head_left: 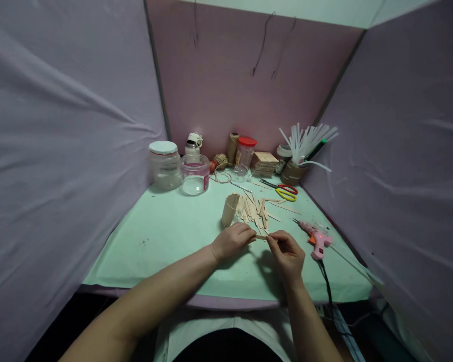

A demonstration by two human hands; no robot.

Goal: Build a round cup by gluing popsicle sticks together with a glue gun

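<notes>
Both of my hands meet over the near middle of the pale green table [162, 241]. My left hand [232, 241] and my right hand [287, 254] are closed in a pinch, each on one end of a short wooden craft stick [261, 237] held level between them. Just beyond lies a loose pile of wooden sticks [254, 208], and an upright cup-like piece made of sticks [230, 209] stands at its left.
A pink glue gun [316, 239] lies at the right, its cord running off the front edge. Red-and-yellow scissors [285, 191], jars [165, 164], a clear tub [195, 174], twine [221, 161], stacked sticks [265, 163] and a holder of white glue sticks [300, 156] line the back. Cloth walls enclose three sides.
</notes>
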